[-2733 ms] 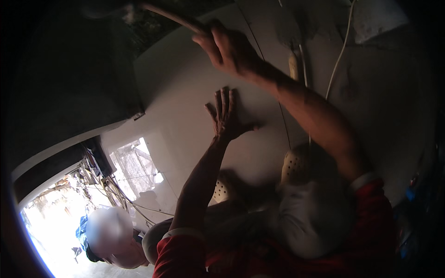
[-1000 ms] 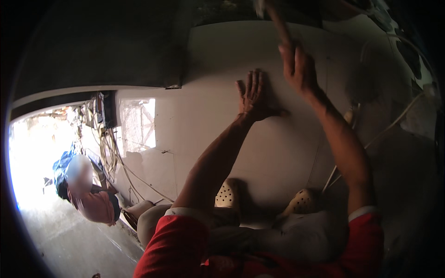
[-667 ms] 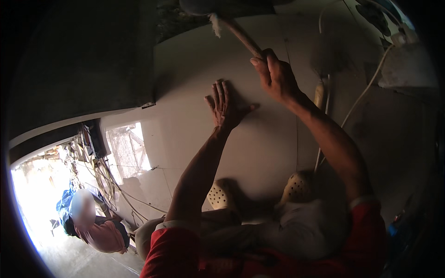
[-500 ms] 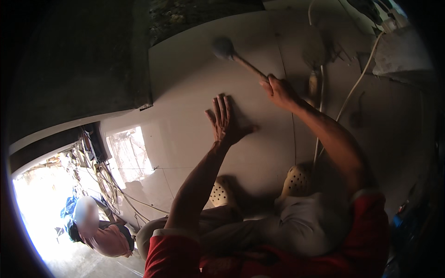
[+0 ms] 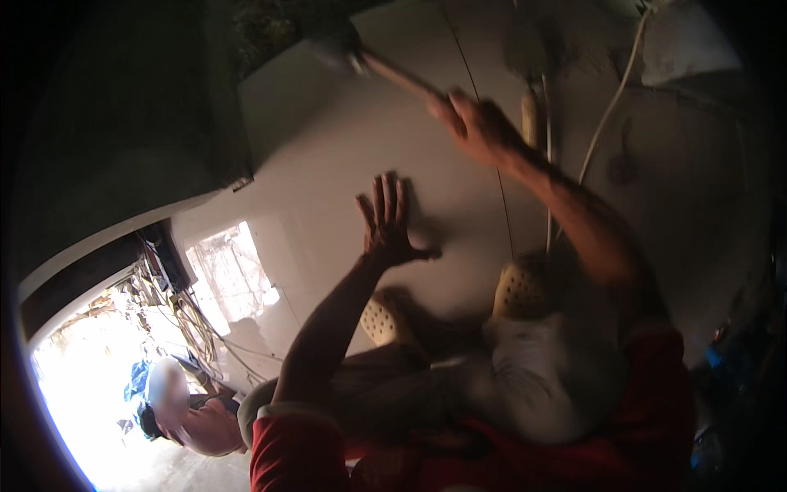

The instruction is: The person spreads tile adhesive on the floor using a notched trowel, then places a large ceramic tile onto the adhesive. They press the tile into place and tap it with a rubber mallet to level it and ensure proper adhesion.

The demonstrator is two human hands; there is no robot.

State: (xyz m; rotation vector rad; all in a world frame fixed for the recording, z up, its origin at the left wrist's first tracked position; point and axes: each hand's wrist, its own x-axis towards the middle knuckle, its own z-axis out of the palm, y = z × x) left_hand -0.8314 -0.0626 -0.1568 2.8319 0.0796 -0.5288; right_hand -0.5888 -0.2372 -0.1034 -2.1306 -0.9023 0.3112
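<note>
Two hands, well apart. Left hand (image 5: 385, 234): spread, palm down on one large pale floor tile (image 5: 316, 156), gripping nothing. Right hand (image 5: 477, 127): clamped around the wooden handle of one mallet (image 5: 399, 75). Mallet sits toward the tile's far edge, dark head blurred; can't tell if it touches. One wooden-handled tool (image 5: 529, 115) lies right of the right hand, one pale cable (image 5: 605, 121) beyond it. Two perforated clogs (image 5: 518, 291) on the wearer's feet. One co-worker (image 5: 205, 426) at lower left.
</note>
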